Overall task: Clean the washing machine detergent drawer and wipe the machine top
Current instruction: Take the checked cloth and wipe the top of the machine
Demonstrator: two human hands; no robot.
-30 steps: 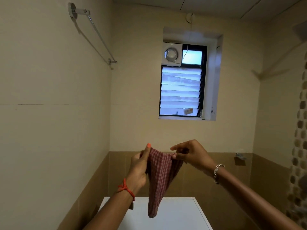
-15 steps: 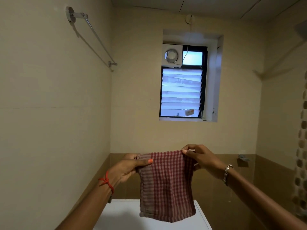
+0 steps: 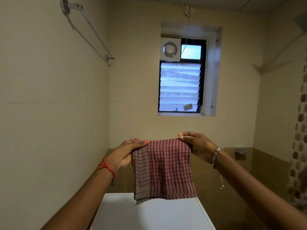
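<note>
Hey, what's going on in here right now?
A person is holding a red checked cloth up in front of them, spread flat. The left hand holds one top corner and the right hand pinches the other. The cloth hangs above the white washing machine top, near its back edge. Nothing is being wiped at this moment.

What seems the machine top point(image 3: 149, 218) is cropped below.

Dim, warm light; the louvred window point(image 3: 180, 87) is the one bright patch, panes washed out pale blue. Left of the window the towel rail point(image 3: 93, 32) throws a soft shadow on the wall. Below it the machine top point(image 3: 149, 214) is greyed by shade; far right of it the picture blurs and bows
</note>
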